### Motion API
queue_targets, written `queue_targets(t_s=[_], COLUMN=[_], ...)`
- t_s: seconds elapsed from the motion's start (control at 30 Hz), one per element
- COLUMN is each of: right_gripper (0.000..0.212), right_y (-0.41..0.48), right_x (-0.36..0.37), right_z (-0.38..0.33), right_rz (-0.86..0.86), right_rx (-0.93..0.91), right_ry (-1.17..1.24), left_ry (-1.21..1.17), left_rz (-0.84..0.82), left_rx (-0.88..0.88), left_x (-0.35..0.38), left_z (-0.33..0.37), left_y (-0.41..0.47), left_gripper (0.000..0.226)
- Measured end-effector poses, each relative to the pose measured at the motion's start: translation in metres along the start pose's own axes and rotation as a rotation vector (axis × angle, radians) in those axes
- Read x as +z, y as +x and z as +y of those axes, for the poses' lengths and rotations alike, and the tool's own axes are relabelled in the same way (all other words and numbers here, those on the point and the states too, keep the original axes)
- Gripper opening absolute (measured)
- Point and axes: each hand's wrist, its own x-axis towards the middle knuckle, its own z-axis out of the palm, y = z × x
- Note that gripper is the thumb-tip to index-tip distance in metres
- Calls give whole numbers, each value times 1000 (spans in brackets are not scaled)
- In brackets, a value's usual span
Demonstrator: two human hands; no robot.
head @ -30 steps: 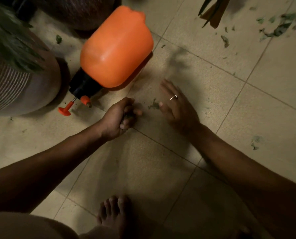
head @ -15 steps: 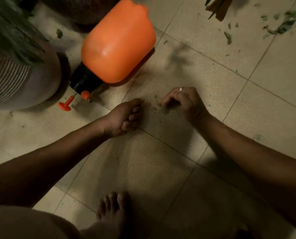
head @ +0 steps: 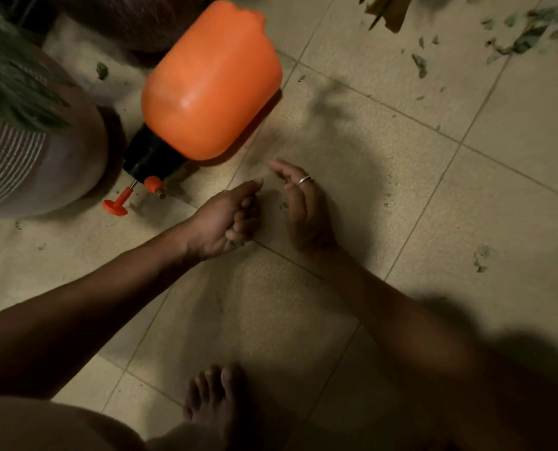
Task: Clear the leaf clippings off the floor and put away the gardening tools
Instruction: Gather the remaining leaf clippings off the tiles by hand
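Home setting, plant corner; indoors or covered patio, can't tell which. Evidence:
- beige speckled floor tiles [head: 385, 190], grout lines, domestic type
- ribbed round planter [head: 43, 170] at left, foliage [head: 11, 76] hanging over it
- second dark pot [head: 134, 24] behind
- orange pressure sprayer [head: 212, 86] lying on side just beside planter
- leaf clippings [head: 531, 34] scattered top right, stray bits elsewhere on tiles
- bare foot [head: 216, 395] on tiles: lived-in space, not workshop
- dim warm light
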Motion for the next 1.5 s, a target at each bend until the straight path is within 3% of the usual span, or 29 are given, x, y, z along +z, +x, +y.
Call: queue_targets(t_s=[0.1, 0.27, 0.4, 0.53, 0.63, 0.9, 1.07, 1.13, 1.2, 1.3, 1.43, 1.5], right_gripper=[41, 39, 30, 37, 44, 41, 33, 34, 36, 33, 64, 66], right_y=[8, 41, 46, 29, 21, 36, 29, 23, 17, 8, 2, 6], right_x=[3, -21, -52, -59, -52, -37, -50, -56, -62, -70, -65, -55], right_z=[-14, -19, -10, 1, 2, -2, 2, 4, 4, 4, 0, -7], right_rz=[-89, -236, -240, -429, -543, -642, -648, -564, -374, -216, -546, -621], right_rx=[67, 410, 175, -60, -142, -219, -237, -123, -43, -129, -227, -209], right_ry=[112, 426, 205, -105, -183, -239, -184, -81, 1, -150, -704, -894], left_ry=[16, -16, 22, 18, 28, 156, 21, 52, 63, 20, 3, -1], left_rz=[-49, -153, -128, -106, -109, -128, -329, -281, -208, -181, -185, -192], left_rx=[28, 24, 25, -6, -21, -79, -216, -206, -189, -163, -123, -113], left_x=[-6, -11, -12, -15, -14, -10, -22, -19, -17, -20, -18, -18], left_z=[-3, -8, -6, -4, -4, -9, -8, -9, -9, -8, -8, -8], left_y=[-2, -5, -10, -14, -14, -16, -10, -9, -8, -5, -1, 0], left_gripper=[42, 39, 39, 41, 40, 32, 38, 36, 37, 41, 45, 46])
